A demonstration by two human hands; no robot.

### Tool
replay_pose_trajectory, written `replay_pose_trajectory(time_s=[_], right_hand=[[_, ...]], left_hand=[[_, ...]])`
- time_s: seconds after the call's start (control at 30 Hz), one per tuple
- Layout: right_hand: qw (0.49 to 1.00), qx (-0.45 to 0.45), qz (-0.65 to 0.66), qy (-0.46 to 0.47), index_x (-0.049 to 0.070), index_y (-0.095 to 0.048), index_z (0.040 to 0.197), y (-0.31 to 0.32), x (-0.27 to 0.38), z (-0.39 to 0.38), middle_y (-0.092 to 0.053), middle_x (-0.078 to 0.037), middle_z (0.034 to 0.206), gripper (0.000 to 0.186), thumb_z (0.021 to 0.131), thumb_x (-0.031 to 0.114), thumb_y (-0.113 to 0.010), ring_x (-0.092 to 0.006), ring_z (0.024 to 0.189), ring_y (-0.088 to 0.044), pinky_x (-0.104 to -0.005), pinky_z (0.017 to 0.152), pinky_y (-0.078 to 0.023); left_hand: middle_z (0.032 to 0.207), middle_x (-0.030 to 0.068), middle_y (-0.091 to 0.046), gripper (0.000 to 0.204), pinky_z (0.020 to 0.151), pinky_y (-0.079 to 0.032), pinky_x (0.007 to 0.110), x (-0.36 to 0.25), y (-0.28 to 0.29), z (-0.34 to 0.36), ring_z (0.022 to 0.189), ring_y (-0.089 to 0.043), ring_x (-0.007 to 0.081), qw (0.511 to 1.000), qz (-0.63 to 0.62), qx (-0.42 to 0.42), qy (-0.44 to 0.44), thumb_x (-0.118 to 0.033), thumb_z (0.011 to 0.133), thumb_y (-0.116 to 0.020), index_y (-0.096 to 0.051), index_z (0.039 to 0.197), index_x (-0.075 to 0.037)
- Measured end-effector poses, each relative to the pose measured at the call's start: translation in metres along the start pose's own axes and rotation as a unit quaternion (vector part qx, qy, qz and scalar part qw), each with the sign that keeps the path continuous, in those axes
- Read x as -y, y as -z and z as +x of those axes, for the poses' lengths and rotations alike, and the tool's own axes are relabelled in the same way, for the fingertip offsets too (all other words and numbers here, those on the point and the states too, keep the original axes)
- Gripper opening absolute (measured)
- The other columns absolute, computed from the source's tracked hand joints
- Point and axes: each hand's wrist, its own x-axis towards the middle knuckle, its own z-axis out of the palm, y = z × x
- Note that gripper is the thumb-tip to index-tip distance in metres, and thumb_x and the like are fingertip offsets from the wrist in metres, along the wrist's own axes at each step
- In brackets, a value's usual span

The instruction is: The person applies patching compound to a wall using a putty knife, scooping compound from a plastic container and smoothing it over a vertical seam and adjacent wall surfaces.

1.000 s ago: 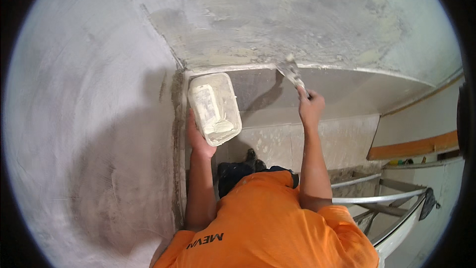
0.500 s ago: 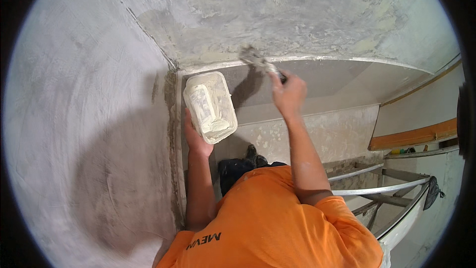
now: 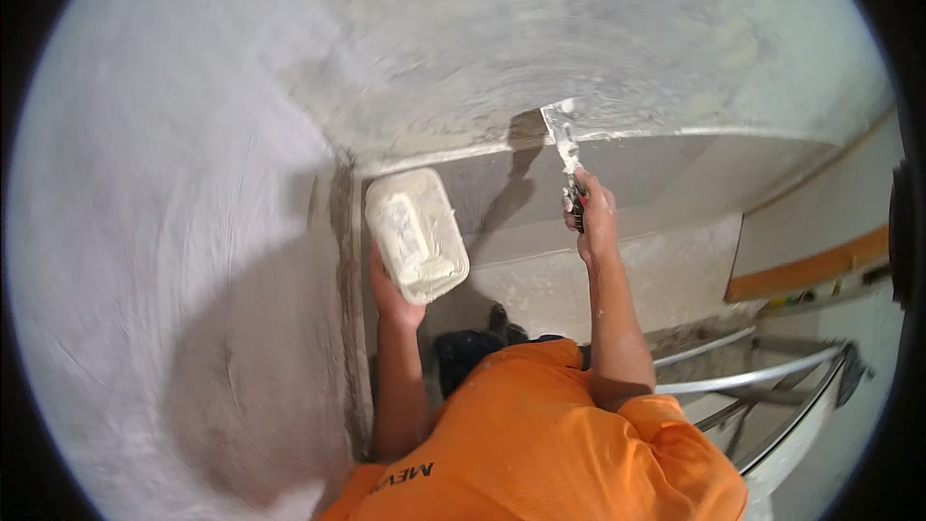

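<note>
My left hand (image 3: 397,301) is wrapped round the lower end of a white plastic tub (image 3: 446,232), whose inside is smeared with pale filler (image 3: 410,236). In my right hand (image 3: 595,217) is a putty knife (image 3: 564,140) with a dark handle and filler on its blade. The blade is held up against or very close to the grey plastered wall (image 3: 463,48), just above the pale ledge edge; whether it touches cannot be told. The tub stays apart from the wall, left of the knife.
A plastered wall (image 3: 106,232) runs along my left and meets the far wall at a corner. A grey ledge (image 3: 656,169) lies below the far wall. At right stand a metal stepladder (image 3: 752,378) and a white panel with a wooden edge (image 3: 810,265).
My right hand has swung the putty knife to the right and turned its blade more upright. The tub sits slightly lower in view, as the whole view has shifted a little.
</note>
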Motion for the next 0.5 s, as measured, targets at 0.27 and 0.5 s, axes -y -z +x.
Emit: replay_pose_trajectory(time_s=[0.27,0.5], right_hand=[[0.962,0.129,0.238,0.024,0.014,-0.051,0.077,0.0,0.016,0.018,-0.045,0.001,0.056,0.044,0.107,0.047,-0.048,-0.0118,0.046,-0.043,-0.0265,0.042,-0.031],[0.963,-0.143,0.225,0.033,0.014,-0.051,0.079,0.012,0.002,0.022,-0.046,0.001,0.056,0.051,0.102,0.06,-0.051,-0.0106,0.041,-0.038,-0.0255,0.039,-0.027]], left_hand=[[0.142,0.013,-0.057,0.062,0.108,-0.048,0.05,-0.008,-0.023,0.003,0.126,-0.059,0.0314,0.976,-0.02,0.217,-0.012,-0.051,0.107,-0.033,-0.042,0.15,-0.007],[0.139,0.0116,-0.058,0.059,0.105,-0.05,0.046,-0.018,-0.056,-0.005,0.123,-0.061,0.0293,0.995,0.06,0.083,-0.008,-0.049,0.108,-0.035,-0.045,0.148,-0.007]])
